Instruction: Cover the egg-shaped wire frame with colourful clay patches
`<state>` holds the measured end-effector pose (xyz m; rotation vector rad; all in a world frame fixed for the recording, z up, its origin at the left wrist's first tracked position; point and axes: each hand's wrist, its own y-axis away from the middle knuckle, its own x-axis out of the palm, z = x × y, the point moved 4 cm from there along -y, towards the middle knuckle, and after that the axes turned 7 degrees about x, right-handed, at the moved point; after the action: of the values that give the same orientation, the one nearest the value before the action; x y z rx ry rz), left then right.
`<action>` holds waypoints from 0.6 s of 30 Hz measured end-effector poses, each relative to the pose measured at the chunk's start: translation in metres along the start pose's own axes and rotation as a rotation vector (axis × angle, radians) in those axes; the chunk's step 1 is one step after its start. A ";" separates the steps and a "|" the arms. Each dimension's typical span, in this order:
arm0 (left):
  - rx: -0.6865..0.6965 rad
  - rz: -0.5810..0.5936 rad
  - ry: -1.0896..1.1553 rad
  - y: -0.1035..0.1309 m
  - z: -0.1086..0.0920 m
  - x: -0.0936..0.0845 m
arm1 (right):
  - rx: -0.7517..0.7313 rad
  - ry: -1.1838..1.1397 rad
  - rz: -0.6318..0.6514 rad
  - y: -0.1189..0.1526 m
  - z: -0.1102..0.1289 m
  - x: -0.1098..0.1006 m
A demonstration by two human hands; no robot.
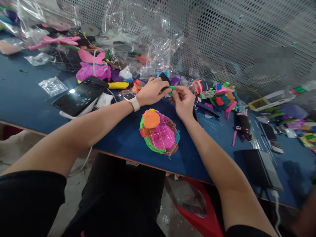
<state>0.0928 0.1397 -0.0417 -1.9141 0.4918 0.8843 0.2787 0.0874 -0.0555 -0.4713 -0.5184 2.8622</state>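
A small lump of bright green modelling clay [172, 88] is pinched between my two hands above the middle of the table. The fingers of my left hand [153, 90], with a watch on a pale strap at the wrist, close on its left side. From the other side my right hand [184, 98] grips it between thumb and forefinger. Nearer to me on the blue table lies a rounded wire-mesh form [161, 133], partly covered with magenta, green, brown and teal clay. A flat orange clay piece [151, 118] rests on its upper left.
A smartphone [81, 94] lies on the left, near a yellow tool [118, 85]. Clear plastic bags and clay lumps crowd the back by a perforated metal panel [222, 39]. On the right are a multicoloured clay figure [225, 95], a black clay figure [244, 125] and a black box-like device [263, 168].
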 end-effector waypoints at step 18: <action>0.027 -0.038 0.032 0.000 0.009 0.003 | -0.076 0.146 0.195 0.014 0.010 0.010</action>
<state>0.0915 0.1472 -0.0467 -1.9094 0.4826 0.8193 0.2640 0.0734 -0.0545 -0.7778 -0.5864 2.9671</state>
